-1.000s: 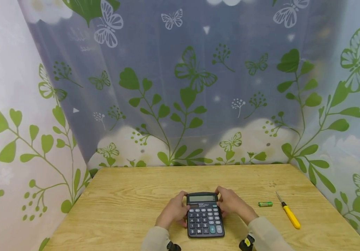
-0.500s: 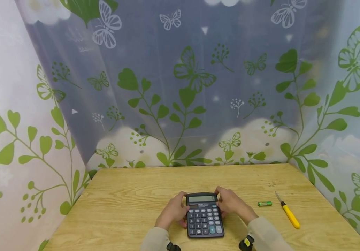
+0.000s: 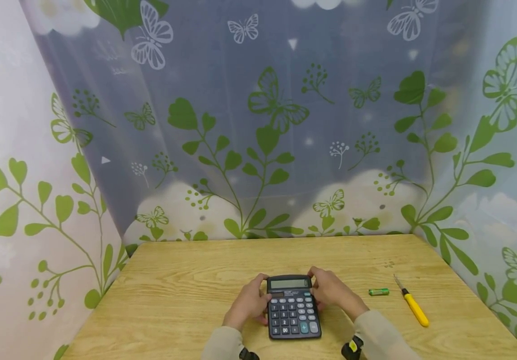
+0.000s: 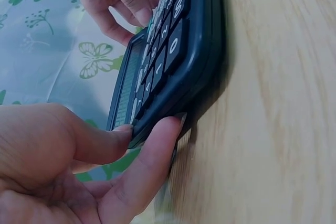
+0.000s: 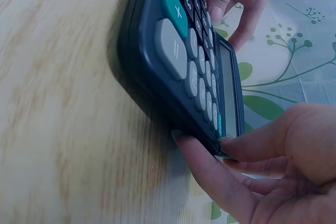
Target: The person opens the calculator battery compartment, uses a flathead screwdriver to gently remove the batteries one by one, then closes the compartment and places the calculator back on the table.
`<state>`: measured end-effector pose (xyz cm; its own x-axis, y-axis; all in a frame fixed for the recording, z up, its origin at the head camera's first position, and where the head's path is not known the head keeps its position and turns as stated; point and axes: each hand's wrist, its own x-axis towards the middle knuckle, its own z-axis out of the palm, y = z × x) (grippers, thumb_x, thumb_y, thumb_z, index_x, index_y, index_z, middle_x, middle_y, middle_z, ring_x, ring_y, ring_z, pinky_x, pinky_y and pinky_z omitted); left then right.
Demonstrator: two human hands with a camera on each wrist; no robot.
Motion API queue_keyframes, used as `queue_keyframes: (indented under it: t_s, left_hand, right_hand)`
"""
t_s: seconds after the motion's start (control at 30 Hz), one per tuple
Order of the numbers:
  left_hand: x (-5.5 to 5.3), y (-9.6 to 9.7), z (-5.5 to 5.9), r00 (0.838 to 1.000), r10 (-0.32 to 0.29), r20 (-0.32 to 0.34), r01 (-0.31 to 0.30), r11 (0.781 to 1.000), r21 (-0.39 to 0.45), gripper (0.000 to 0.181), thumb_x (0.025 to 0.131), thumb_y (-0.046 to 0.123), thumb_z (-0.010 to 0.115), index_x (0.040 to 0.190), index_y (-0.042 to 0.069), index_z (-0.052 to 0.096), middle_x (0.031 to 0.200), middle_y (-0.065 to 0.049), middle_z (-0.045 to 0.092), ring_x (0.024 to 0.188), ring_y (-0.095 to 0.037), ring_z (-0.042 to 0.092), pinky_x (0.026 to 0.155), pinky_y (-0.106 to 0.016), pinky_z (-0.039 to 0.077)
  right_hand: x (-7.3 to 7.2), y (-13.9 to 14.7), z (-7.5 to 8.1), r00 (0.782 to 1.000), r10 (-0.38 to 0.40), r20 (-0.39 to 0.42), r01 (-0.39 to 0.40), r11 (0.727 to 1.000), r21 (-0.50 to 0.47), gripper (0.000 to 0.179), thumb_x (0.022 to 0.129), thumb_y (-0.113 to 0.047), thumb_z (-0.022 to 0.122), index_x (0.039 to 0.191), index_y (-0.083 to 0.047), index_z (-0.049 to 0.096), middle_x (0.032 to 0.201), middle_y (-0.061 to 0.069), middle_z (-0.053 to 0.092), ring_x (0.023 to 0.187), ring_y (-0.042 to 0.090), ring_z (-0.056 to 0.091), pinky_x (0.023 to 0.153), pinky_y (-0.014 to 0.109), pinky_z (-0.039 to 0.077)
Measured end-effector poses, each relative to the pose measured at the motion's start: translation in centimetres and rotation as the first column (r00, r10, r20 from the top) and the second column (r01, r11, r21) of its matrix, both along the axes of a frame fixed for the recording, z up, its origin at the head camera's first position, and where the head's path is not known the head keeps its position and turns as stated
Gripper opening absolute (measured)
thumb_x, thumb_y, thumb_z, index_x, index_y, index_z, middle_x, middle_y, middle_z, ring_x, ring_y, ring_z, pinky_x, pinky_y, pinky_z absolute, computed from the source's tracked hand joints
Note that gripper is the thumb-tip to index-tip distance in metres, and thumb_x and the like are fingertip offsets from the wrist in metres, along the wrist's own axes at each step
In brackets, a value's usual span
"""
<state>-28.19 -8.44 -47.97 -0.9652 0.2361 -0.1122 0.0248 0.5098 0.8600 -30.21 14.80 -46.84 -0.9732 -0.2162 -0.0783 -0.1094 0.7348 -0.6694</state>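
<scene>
A black calculator (image 3: 293,310) with grey, black and teal keys is at the near middle of the table, its display end away from me. My left hand (image 3: 248,302) grips its left side, thumb at the front edge by the display and fingers around the edge. On the opposite side my right hand (image 3: 330,290) holds it the same way. In the left wrist view the calculator (image 4: 178,61) appears tilted, its display end raised off the table. Fingers under its back are partly hidden.
To the right lie a small green battery (image 3: 379,292) and a screwdriver with a yellow handle (image 3: 416,309). The wooden table (image 3: 186,280) meets a patterned curtain (image 3: 222,150) along its back edge.
The head view has shifted very slightly. Both hands keep their grip on the calculator, with no clear movement otherwise.
</scene>
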Motion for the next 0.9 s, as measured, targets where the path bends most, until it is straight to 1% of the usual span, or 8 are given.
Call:
queue_keyframes:
  t_s: [0.13,0.4,0.6,0.9]
  left_hand:
    - [-0.01,0.04,-0.14,1.0,0.0,-0.018,0.0,1.0,0.013,0.048,0.101,-0.002,0.059,0.147,0.007,0.046,0.08,-0.013,0.059,0.055,-0.022,0.065,0.045,-0.035,0.061]
    - [-0.33,0.15,-0.78,0.999,0.003,-0.046,-0.003,1.0,0.017,0.049,0.101,-0.004,0.058,0.147,0.006,0.045,0.083,-0.01,0.062,0.054,-0.019,0.065,0.044,-0.034,0.06]
    - [-0.26,0.07,-0.75,0.999,0.009,-0.047,-0.008,1.0,0.006,0.05,0.101,-0.003,0.058,0.149,0.005,0.044,0.085,-0.011,0.062,0.055,-0.02,0.064,0.044,-0.033,0.06]
    - [-0.3,0.08,-0.81,0.999,0.01,-0.047,-0.01,1.0,-0.003,0.05,0.102,-0.002,0.058,0.149,0.006,0.044,0.079,-0.01,0.06,0.053,-0.019,0.063,0.044,-0.033,0.06]
  right_hand:
    - [-0.02,-0.08,0.09,1.0,0.001,-0.024,0.0,1.0,0.008,0.03,0.095,0.007,0.065,0.123,0.002,0.057,0.088,0.013,0.065,0.064,0.018,0.065,0.051,0.03,0.06]
    - [0.02,-0.1,0.1,1.0,0.003,-0.027,-0.003,1.0,0.02,0.03,0.096,0.007,0.063,0.125,0.003,0.057,0.087,0.014,0.067,0.062,0.018,0.067,0.052,0.03,0.06]
    - [0.17,-0.19,0.04,0.999,0.001,-0.045,0.0,1.0,0.019,0.03,0.096,0.007,0.063,0.125,0.003,0.057,0.087,0.014,0.067,0.061,0.018,0.067,0.051,0.03,0.059]
    - [0.29,-0.23,0.15,0.999,-0.002,-0.046,0.003,1.0,0.023,0.03,0.096,0.007,0.062,0.126,0.003,0.056,0.087,0.014,0.067,0.061,0.018,0.066,0.052,0.03,0.059]
